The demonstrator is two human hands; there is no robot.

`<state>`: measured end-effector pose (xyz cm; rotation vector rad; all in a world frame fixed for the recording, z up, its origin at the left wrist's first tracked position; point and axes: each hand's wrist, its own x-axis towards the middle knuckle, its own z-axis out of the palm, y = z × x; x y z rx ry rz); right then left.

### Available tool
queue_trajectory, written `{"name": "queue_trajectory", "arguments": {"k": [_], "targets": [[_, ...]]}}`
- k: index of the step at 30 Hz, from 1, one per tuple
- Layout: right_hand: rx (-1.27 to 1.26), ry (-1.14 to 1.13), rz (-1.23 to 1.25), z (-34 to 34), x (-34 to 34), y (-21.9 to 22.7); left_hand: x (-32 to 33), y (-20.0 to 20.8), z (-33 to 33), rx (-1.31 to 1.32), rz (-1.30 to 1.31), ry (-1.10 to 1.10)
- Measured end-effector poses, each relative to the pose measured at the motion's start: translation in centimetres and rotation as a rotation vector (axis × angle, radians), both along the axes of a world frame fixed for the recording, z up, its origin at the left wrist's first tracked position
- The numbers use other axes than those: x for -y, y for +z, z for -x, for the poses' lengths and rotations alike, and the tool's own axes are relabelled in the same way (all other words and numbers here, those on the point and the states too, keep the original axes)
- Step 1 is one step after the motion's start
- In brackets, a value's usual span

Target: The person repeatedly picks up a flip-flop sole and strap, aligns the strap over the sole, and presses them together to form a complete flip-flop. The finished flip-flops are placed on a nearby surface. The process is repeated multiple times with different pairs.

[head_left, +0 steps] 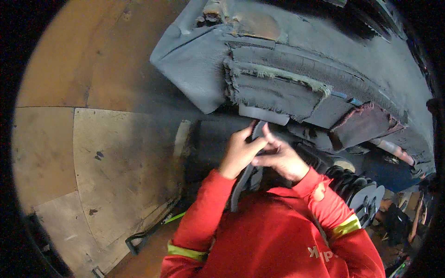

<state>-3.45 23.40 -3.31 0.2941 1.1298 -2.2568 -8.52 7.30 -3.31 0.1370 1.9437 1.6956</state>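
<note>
A dark grey flexible strip (238, 191) runs from between my hands down to the front of my red top. My left hand (242, 152) grips the strip near its upper end, thumb pointing right. My right hand (283, 161) is against the strip from the other side, fingers bent and close to my left thumb. What the right fingertips hold, if anything, is partly hidden. Just beyond my hands is the lower edge of a grey, dust-covered machine (320, 55), with a whitish rounded bar (264, 114) under a frayed cloth flap (278, 95).
A dark reddish frayed cloth (366, 125) hangs from the machine to the right. Several round grey discs (366, 197) are stacked by my right forearm. Worn wooden boards (120, 171) cover the left side. A black bent handle (134, 243) lies at lower left.
</note>
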Motion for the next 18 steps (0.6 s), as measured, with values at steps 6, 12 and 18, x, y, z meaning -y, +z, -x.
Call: {"name": "queue_trajectory", "arguments": {"k": [6,12,18], "targets": [[-0.25,-0.007,-0.254,-1.2,-0.4,-3.2,-0.1,-2.9,-1.7,0.154,-0.361,0.068],[-1.041,-0.273,-1.188,-3.7,2.8,-6.7,1.2,-1.4,-5.8,-0.097,-0.25,0.188],[-0.838,-0.19,-1.281,-2.8,3.0,-5.6,0.0,0.6,-4.2,-0.483,0.124,0.286]]}}
